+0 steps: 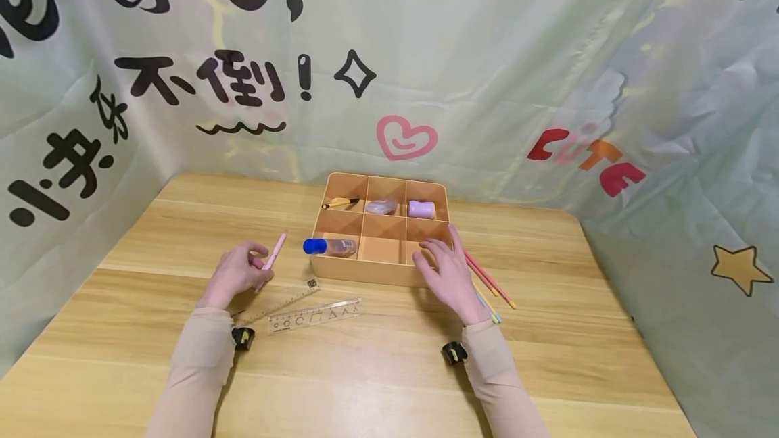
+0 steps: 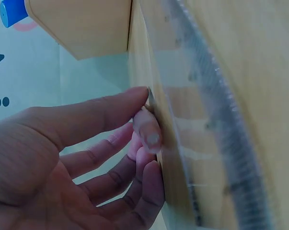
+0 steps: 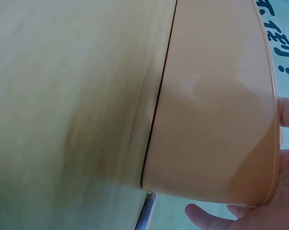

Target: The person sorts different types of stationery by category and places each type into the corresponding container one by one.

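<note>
My left hand [image 1: 239, 270] is left of the tan divided box, pinching a slim pink pen [image 1: 276, 249] between thumb and fingers. In the left wrist view the pen's rounded end [image 2: 150, 134] shows under the thumb. Two clear rulers lie beside this hand: a plain one [image 1: 282, 301] and a stencil ruler [image 1: 316, 316]. My right hand [image 1: 453, 279] rests over the box's front right corner, its fingers spread and loosely bent. Some fingers reach over the front right compartment, and one lies along the outer side. The box's front wall [image 3: 213, 100] fills much of the right wrist view.
The box [image 1: 365, 270] holds a blue-capped clear bottle [image 1: 331, 247], a yellow-and-black pencil-like item [image 1: 341, 203], a pale translucent object [image 1: 381, 207] and a purple cylinder [image 1: 421, 209]. Several colored pencils [image 1: 489, 279] lie along its right side. A printed curtain [image 1: 487, 86] surrounds the wooden table [image 1: 377, 370].
</note>
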A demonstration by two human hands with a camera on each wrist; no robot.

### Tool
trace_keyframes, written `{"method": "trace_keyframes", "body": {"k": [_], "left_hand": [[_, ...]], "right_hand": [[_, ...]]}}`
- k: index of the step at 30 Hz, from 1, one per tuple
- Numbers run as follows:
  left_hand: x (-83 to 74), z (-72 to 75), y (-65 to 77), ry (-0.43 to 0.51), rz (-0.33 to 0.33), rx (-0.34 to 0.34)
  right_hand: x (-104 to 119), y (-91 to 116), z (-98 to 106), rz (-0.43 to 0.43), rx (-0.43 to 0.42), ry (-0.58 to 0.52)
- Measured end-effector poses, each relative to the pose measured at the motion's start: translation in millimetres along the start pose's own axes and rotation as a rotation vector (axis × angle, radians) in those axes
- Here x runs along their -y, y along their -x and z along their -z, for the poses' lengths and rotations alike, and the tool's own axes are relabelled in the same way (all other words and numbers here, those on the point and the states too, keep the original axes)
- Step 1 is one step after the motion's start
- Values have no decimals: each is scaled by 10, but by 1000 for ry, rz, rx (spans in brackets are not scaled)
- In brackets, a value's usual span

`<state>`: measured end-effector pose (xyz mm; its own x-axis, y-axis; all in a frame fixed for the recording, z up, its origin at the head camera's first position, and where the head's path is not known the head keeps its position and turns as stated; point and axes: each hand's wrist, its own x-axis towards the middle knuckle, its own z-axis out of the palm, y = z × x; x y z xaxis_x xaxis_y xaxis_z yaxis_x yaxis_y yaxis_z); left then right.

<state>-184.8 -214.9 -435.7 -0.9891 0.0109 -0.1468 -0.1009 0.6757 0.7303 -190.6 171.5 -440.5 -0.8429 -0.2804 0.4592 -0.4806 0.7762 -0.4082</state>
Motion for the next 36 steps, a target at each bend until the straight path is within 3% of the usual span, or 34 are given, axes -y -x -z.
{"method": "trace_keyframes", "body": {"k": [9,22,28,36], "left_hand": [[-15,-8,19,-40,16,-21],[7,-3,17,-85,-39,-18],[3,-5,28,-107,-59,-6],[-19,-8,33,-108,-27,11]], "right_hand": [[-6,10,4,-14,4,-5],[-10,1,1,1,-9,-12],[4,-4,18,4,-14,-56],[-5,-8,48,-65,19,-153]]}}
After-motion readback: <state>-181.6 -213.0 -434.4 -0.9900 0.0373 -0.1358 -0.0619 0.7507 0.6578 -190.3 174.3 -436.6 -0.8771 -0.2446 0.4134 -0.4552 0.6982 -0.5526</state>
